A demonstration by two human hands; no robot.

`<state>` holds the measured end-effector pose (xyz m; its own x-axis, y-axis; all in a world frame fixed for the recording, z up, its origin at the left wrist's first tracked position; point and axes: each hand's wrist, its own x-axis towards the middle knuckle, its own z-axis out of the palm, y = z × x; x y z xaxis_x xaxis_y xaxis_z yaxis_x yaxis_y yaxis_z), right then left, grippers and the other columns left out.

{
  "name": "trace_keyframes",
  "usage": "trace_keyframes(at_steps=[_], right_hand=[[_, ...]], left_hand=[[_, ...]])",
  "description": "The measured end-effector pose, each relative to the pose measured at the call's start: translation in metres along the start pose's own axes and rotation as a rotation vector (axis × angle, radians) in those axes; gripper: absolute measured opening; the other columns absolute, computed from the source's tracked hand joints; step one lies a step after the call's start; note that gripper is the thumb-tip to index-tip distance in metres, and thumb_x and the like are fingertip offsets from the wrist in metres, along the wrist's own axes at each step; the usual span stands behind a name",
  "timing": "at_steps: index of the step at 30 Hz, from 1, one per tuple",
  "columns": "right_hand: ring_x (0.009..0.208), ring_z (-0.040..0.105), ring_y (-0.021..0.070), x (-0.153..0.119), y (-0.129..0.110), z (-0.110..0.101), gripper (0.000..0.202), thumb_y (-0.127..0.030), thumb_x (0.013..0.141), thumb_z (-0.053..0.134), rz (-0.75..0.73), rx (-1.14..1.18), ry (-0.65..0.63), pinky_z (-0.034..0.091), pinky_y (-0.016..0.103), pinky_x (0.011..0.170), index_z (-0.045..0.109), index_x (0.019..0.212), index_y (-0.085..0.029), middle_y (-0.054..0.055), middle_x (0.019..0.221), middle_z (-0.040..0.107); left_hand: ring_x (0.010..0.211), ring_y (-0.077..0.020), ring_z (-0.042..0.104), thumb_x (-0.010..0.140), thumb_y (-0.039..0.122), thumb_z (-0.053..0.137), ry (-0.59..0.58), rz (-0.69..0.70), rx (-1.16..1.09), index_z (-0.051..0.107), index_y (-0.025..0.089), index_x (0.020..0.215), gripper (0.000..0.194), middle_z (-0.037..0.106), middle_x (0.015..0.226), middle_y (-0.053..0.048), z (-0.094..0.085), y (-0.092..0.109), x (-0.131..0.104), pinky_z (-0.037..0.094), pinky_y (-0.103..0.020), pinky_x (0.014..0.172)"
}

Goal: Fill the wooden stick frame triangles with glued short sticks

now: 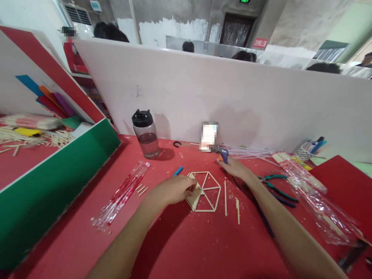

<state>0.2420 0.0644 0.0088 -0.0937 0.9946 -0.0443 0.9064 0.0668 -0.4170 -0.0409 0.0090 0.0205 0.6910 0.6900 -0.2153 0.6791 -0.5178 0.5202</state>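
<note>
My left hand [178,189] curls over a pale polygonal wooden-stick frame [202,191], grip unclear; beyond it, my right hand [231,166] grasps a blue glue gun [223,154].

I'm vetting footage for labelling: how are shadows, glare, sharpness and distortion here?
Head view: shadows fall beside the bottle and the left forearm; head view: glare streaks the plastic wrappers, and the bright screen is washed out and pixelated; head view: the stick frame looks fairly sharp, the loose sticks at far left softer; head view: the bottle leans outward, probably from wide-angle distortion.
</note>
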Motion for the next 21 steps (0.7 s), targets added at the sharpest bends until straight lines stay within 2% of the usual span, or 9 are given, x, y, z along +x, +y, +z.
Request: trace_keyframes(at_steps=[6,10,13,15,17,19,21], right_hand=[[0.097,0.070,0.0325,-0.001,-0.010,0.004,0.022,-0.035,0.089,0.064,0.047,-0.225,-0.121,0.047,0.035,0.080,0.071,0.097,-0.016,0.017,0.105,0.075],[0.094,0.070,0.0311,-0.008,-0.014,-0.002,0.024,-0.035,0.088,0.066,0.058,-0.288,-0.103,0.047,0.033,0.077,0.069,0.103,-0.016,0.017,0.102,0.074],[0.095,0.069,0.0306,-0.023,-0.021,-0.009,0.023,-0.031,0.090,0.065,0.022,-0.283,-0.048,0.047,0.034,0.077,0.066,0.107,-0.015,0.018,0.106,0.072],[0.095,0.068,0.0266,-0.039,-0.031,-0.010,0.022,-0.030,0.093,0.062,-0.055,-0.243,-0.028,0.047,0.032,0.079,0.064,0.110,-0.016,0.015,0.109,0.071],[0.090,0.067,0.0190,-0.056,-0.043,-0.006,0.020,-0.030,0.093,0.062,-0.185,-0.164,-0.057,0.047,0.027,0.078,0.063,0.112,-0.022,0.006,0.107,0.072],[0.087,0.066,0.0178,-0.071,-0.053,0.002,0.015,-0.026,0.093,0.062,-0.387,-0.014,-0.054,0.047,0.028,0.077,0.065,0.108,-0.021,0.006,0.104,0.072],[0.087,0.065,0.0189,-0.080,-0.058,0.012,0.011,-0.024,0.095,0.059,-0.466,0.010,-0.037,0.047,0.029,0.077,0.067,0.102,-0.020,0.006,0.098,0.072]], left_hand=[[0.079,-0.0198,0.063,0.087,0.018,0.059,0.021,-0.013,-0.024,0.060,0.022,0.085,0.004,0.067,0.088,-0.002,0.002,0.001,0.003,0.035,-0.026,0.063],[0.084,-0.0187,0.064,0.089,0.017,0.058,0.040,0.013,-0.088,0.061,0.021,0.088,0.005,0.069,0.092,-0.001,0.002,0.005,0.004,0.039,-0.025,0.068],[0.082,-0.0181,0.064,0.091,0.020,0.057,0.066,0.015,-0.131,0.062,0.020,0.087,0.006,0.070,0.090,-0.002,-0.001,0.010,0.005,0.040,-0.026,0.067],[0.081,-0.0184,0.064,0.091,0.021,0.057,0.107,0.021,-0.139,0.062,0.020,0.087,0.007,0.071,0.089,-0.002,-0.001,0.014,0.005,0.041,-0.026,0.068],[0.082,-0.0188,0.065,0.090,0.018,0.057,0.151,0.024,-0.132,0.063,0.020,0.088,0.007,0.071,0.089,-0.002,-0.001,0.018,0.006,0.042,-0.027,0.070],[0.082,-0.0190,0.065,0.089,0.016,0.057,0.181,0.026,-0.123,0.062,0.020,0.088,0.007,0.071,0.090,-0.003,0.001,0.022,0.007,0.043,-0.027,0.071],[0.083,-0.0192,0.065,0.089,0.016,0.057,0.205,0.028,-0.110,0.062,0.020,0.089,0.007,0.071,0.091,-0.003,0.003,0.026,0.009,0.044,-0.028,0.071]])
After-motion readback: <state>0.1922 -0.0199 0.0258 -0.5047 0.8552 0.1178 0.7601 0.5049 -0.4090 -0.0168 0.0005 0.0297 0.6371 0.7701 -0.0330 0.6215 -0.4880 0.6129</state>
